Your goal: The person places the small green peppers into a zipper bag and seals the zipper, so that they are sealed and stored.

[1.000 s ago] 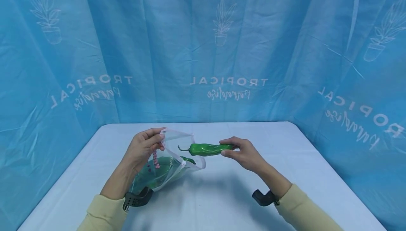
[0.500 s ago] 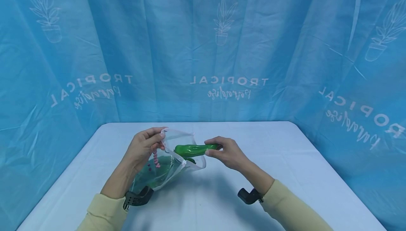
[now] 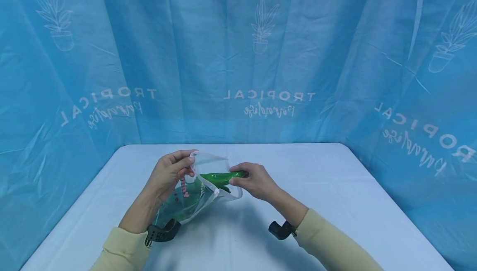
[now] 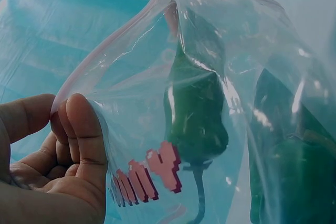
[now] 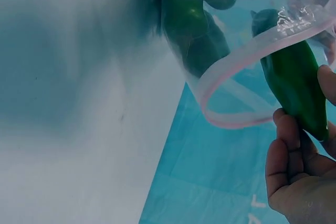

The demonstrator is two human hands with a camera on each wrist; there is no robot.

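My left hand [image 3: 169, 176] pinches the rim of a clear zip bag [image 3: 203, 162] between thumb and fingers, and the bag's mouth gapes toward the right. In my right hand [image 3: 257, 181] is a green pepper [image 3: 218, 178], gripped near its tapered tip. Its stem end has passed through the mouth into the bag; the left wrist view shows the stem pointing down behind the plastic, near pink printed letters [image 4: 164, 167]. Other green peppers [image 5: 184, 19] lie inside the bag, partly blurred by the film.
The bag's lower part rests on a white-covered table [image 3: 238, 238]. A blue curtain [image 3: 238, 68] with white print hangs behind and at both sides. Each wrist wears a dark band with a camera mount [image 3: 164, 231].
My right hand has moved left, carrying the pepper from outside the bag's mouth to partly inside it. The left hand has stayed almost still on the rim.
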